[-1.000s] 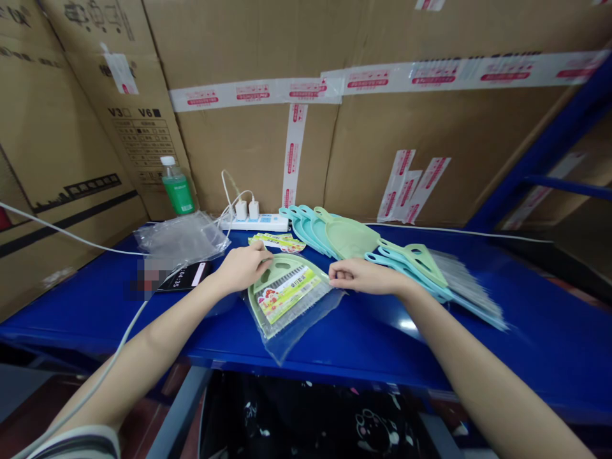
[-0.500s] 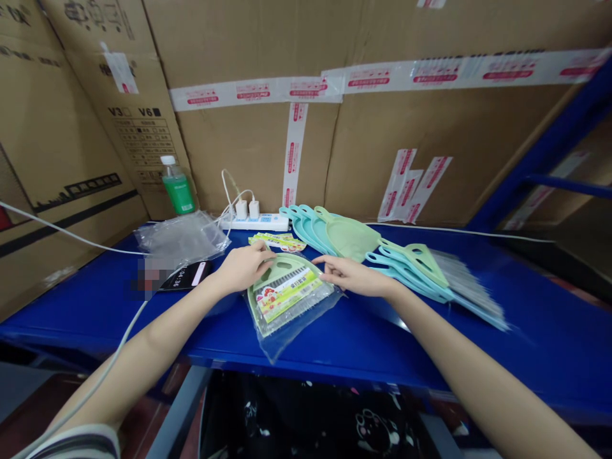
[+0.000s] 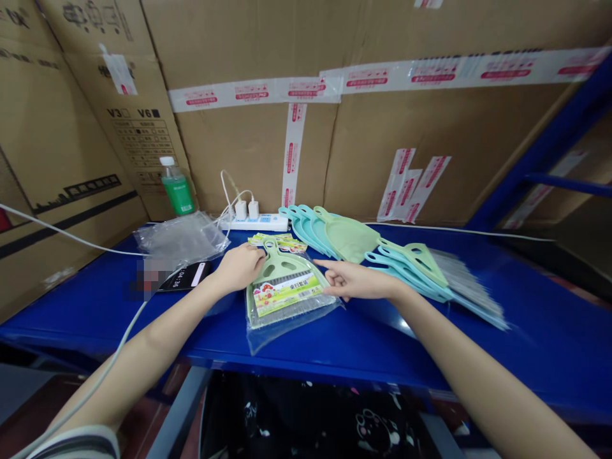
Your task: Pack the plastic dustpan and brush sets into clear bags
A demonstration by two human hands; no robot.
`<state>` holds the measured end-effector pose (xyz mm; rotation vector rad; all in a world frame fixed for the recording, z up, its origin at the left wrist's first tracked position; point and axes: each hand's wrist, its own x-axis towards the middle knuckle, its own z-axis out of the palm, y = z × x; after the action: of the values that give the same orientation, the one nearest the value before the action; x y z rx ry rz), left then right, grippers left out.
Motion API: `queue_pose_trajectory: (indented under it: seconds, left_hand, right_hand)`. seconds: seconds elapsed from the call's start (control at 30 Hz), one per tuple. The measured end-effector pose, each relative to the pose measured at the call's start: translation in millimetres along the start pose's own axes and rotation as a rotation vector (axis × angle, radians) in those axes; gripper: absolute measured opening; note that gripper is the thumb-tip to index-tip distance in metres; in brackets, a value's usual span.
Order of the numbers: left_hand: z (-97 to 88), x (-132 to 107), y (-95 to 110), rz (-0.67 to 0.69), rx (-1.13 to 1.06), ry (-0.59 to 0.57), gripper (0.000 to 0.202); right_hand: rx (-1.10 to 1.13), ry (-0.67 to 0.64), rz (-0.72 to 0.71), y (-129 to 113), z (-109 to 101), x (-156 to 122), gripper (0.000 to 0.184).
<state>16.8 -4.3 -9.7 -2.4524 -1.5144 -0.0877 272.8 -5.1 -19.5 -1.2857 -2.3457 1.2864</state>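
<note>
A pale green dustpan [image 3: 268, 275] with a grey-bristled brush [image 3: 287, 311] lies in a clear plastic bag [image 3: 261, 341] on the blue table, handle end away from me. A yellow-green printed card [image 3: 289, 293] with red mushrooms is inside, over the brush. My left hand [image 3: 243, 266] is closed on the bag's upper left edge beside the handle; its fingertips are partly hidden. At the right edge, my right hand [image 3: 351, 279] has its index finger stretched out and the thumb and other fingers curled on the bag's side.
Stacked dustpans [image 3: 351, 237] and several brushes [image 3: 411, 271] lie at the right. More printed cards [image 3: 287, 241] lie behind the bag. At the left are clear bags [image 3: 184, 237], a phone [image 3: 184, 277], a green bottle [image 3: 178, 189] and a power strip [image 3: 262, 223]. Cardboard [image 3: 239, 146] stands behind.
The bagged dustpan set has turned so it lies straighter before me, its handle now visible between my hands. My left hand has shifted slightly left, my right hand slightly right.
</note>
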Motion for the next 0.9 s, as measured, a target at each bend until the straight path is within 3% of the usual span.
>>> queue_pose_trajectory:
  seconds: [0.17, 0.3, 0.43, 0.57, 0.7, 0.9]
  left_hand:
    - [10.7, 4, -2, 0.182, -0.043, 0.059, 0.029]
    - [16.3, 7, -1, 0.223, -0.130, 0.078, 0.033]
    - [18.7, 7, 0, 0.228, -0.154, 0.095, 0.034]
    - [17.9, 4, -1, 0.227, -0.097, 0.154, 0.034]
    - [14.2, 1, 1, 0.234, -0.075, 0.220, 0.028]
    - [8.6, -2, 7, 0.244, -0.084, 0.179, 0.027]
  right_hand:
    - [0.074, -0.075, 0.009, 2, 1, -5, 0.102]
    - [0.050, -0.135, 0.025, -2, 0, -11, 0.115]
    - [0.040, -0.102, 0.028, -6, -1, -13, 0.101]
    - [0.127, 0.070, 0.048, -8, 1, -8, 0.080]
    - [0.240, 0.172, 0.097, -9, 5, -3, 0.078]
    - [0.247, 0.196, 0.102, -11, 7, -2, 0.079]
